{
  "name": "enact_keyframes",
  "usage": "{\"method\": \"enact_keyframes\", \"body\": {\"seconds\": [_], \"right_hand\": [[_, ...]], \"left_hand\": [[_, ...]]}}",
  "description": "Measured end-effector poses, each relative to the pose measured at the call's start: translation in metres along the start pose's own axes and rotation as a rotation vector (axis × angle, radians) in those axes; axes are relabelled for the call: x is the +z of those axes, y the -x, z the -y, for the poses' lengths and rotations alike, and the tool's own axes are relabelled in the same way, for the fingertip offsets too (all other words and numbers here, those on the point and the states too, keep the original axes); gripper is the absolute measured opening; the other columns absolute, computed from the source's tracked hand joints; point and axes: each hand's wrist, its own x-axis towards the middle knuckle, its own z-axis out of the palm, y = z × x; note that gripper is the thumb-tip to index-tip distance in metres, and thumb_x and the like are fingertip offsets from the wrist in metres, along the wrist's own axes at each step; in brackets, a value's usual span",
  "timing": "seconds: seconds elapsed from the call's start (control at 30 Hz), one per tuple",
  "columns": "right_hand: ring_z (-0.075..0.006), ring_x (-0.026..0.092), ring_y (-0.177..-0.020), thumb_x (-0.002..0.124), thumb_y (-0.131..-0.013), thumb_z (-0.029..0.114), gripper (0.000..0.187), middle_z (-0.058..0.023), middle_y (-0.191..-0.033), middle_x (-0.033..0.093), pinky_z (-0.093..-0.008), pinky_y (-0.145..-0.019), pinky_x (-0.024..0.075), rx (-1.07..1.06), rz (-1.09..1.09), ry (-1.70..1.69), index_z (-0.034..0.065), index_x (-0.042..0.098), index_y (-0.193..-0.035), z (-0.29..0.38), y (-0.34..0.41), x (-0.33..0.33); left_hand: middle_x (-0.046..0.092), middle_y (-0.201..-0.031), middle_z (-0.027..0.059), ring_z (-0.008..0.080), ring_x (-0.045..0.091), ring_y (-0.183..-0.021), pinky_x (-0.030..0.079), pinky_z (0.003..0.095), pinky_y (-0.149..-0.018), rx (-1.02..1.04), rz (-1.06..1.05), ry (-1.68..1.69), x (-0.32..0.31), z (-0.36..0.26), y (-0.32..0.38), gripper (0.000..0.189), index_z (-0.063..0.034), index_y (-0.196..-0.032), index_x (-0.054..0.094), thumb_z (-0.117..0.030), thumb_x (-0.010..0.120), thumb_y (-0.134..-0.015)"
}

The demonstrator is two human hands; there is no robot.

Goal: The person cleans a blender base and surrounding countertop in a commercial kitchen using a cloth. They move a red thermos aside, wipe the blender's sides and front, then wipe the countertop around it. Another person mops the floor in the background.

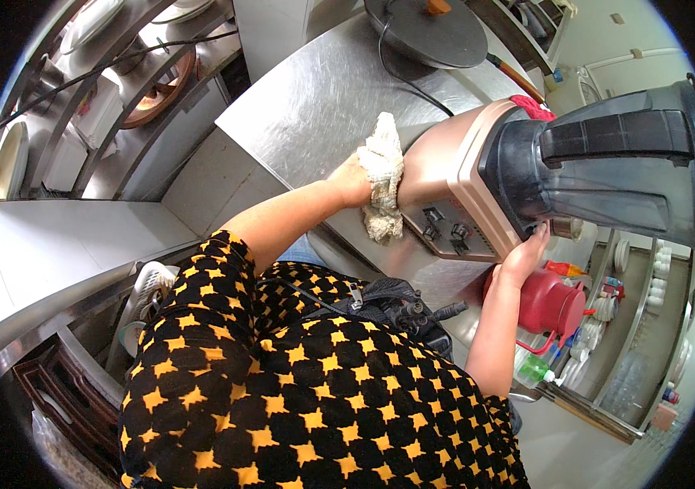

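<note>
A blender base (445, 183) in rose-gold, with several dark knobs on its front, stands on a stainless steel table (298, 110). Its clear jar (622, 195) has a black handle (619, 137) and looks empty. My left hand (353, 178) grips a crumpled whitish cloth (383, 177) beside the bottom of the base; the cloth partly hides the fingers. On the near side of the blender, my right hand (524, 253) rests against the black collar below the jar. Part of its fingers is hidden there.
A black pan lid with a wooden knob (436, 9) lies at the far end. Close to my right forearm stands a red jug (549, 305). Shelves with white crockery (604, 308) rise on the right, and steel racks (93, 159) on the left. A black cord (414, 88) crosses the table.
</note>
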Motion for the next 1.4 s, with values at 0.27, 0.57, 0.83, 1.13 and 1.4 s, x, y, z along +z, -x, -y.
{"method": "enact_keyframes", "body": {"seconds": [0.27, 0.57, 0.83, 1.13, 1.4], "right_hand": [[-0.0209, 0.035, -0.113, 0.033, -0.088, 0.027, 0.046, -0.0128, -0.124, 0.037, -0.0301, -0.096, 0.0239, 0.003, -0.023, 0.052, -0.0027, 0.031, -0.124, 0.005, 0.003, 0.002], [-0.0204, 0.037, -0.11, 0.033, -0.089, 0.026, 0.043, -0.011, -0.121, 0.039, -0.0307, -0.095, 0.0248, -0.011, -0.008, 0.041, 0.0003, 0.033, -0.123, 0.001, 0.0, -0.001], [-0.0213, 0.039, -0.109, 0.033, -0.089, 0.026, 0.043, -0.0116, -0.12, 0.04, -0.0311, -0.094, 0.0255, -0.02, -0.032, 0.063, -0.0002, 0.033, -0.122, 0.002, 0.0, 0.0], [-0.021, 0.039, -0.108, 0.033, -0.088, 0.025, 0.042, -0.012, -0.119, 0.041, -0.0311, -0.093, 0.0263, 0.002, -0.033, 0.044, -0.0002, 0.033, -0.122, 0.003, 0.003, -0.001], [-0.0204, 0.038, -0.109, 0.034, -0.088, 0.025, 0.043, -0.0119, -0.12, 0.04, -0.0307, -0.094, 0.0258, 0.023, -0.017, -0.018, -0.0006, 0.032, -0.123, 0.007, 0.004, 0.003]], "left_hand": [[0.054, -0.091, 0.0225, 0.0308, 0.055, -0.083, 0.043, 0.0355, -0.073, -0.019, 0.077, 0.113, 0.012, 0.005, -0.001, 0.036, -0.0001, -0.095, 0.051, -0.024, 0.057, -0.068], [0.056, -0.08, 0.0194, 0.0318, 0.055, -0.077, 0.043, 0.037, -0.071, 0.049, -0.072, 0.036, 0.001, -0.012, 0.002, 0.039, -0.0008, -0.089, 0.054, -0.031, 0.059, -0.064], [0.049, -0.106, 0.0222, 0.0329, 0.047, -0.1, 0.036, 0.0354, -0.087, 0.137, -0.201, -0.18, 0.037, 0.018, 0.01, 0.038, 0.0033, -0.103, 0.048, -0.017, 0.049, -0.071], [0.052, -0.103, 0.0186, 0.0324, 0.047, -0.099, 0.036, 0.037, -0.086, -0.024, -0.017, 0.133, 0.0, 0.024, 0.024, 0.041, -0.0051, -0.101, 0.053, -0.026, 0.059, -0.067], [0.056, -0.085, 0.0153, 0.0324, 0.051, -0.084, 0.04, 0.0389, -0.073, 0.292, -0.152, -0.002, 0.011, 0.034, -0.011, 0.021, -0.006, -0.084, 0.055, -0.018, 0.053, -0.067]]}}
